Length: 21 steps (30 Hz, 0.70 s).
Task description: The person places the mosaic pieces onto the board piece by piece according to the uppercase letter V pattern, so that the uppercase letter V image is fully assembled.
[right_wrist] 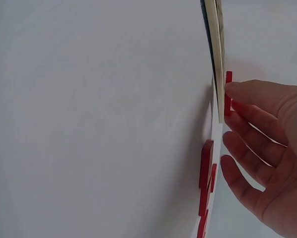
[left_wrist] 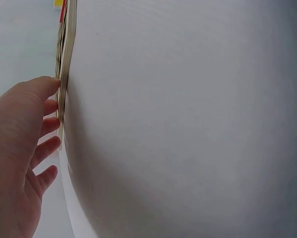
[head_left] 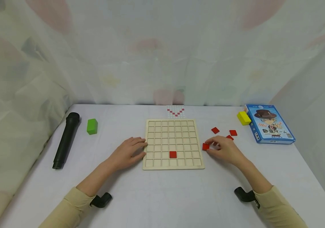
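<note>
A light wooden grid board [head_left: 165,168] lies in the middle of the table, with one red square tile [head_left: 173,154] in a cell of its second row from the front. My left hand [head_left: 128,153] rests against the board's left edge, its fingertips and thumb touching the rim with fingers extended. Just off the right edge, my right hand [head_left: 223,149] pinches another red square tile [head_left: 205,146] between thumb and fingers. In the right wrist view that held tile [right_wrist: 228,94] is seen edge-on beside the board [right_wrist: 216,54]. Loose red tiles [head_left: 215,130] lie behind the right hand, one partly hidden.
Behind the board is a small pattern card [head_left: 176,111] showing a red V of squares. A green block [head_left: 92,126] and a black tube-like object [head_left: 66,141] lie at left. At far right, a yellow block [head_left: 243,118] touches or nearly touches a blue game box [head_left: 270,125].
</note>
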Each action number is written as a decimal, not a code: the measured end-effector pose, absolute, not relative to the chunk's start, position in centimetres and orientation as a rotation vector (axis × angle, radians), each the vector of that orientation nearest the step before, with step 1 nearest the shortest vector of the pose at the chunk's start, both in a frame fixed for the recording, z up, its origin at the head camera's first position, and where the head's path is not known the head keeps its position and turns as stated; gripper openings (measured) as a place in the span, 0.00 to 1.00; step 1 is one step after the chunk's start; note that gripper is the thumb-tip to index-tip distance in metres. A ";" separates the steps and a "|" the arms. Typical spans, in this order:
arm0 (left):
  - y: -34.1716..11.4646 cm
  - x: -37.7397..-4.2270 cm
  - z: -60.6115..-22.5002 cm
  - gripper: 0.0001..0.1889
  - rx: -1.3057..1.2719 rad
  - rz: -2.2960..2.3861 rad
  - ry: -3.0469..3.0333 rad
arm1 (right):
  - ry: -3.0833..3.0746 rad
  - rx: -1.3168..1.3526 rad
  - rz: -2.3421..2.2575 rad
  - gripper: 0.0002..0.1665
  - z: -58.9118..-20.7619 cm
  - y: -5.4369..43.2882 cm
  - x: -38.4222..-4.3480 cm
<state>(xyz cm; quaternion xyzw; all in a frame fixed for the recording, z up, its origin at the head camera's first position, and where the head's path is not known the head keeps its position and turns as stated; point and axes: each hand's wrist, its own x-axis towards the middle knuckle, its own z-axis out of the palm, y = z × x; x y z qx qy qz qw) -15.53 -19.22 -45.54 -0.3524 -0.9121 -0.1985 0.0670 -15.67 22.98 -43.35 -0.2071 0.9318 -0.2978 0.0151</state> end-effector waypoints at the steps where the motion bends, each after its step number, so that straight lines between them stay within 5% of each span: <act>1: -19.2 -15.5 -45.6 0.18 -1.063 -0.606 -2.747 | 2.893 -0.644 -0.942 0.17 -43.3 22.7 -15.7; 21: -19.2 -15.5 -45.6 0.18 -1.061 -0.621 -2.762 | 2.711 -0.673 -1.241 0.13 -42.8 16.8 -16.3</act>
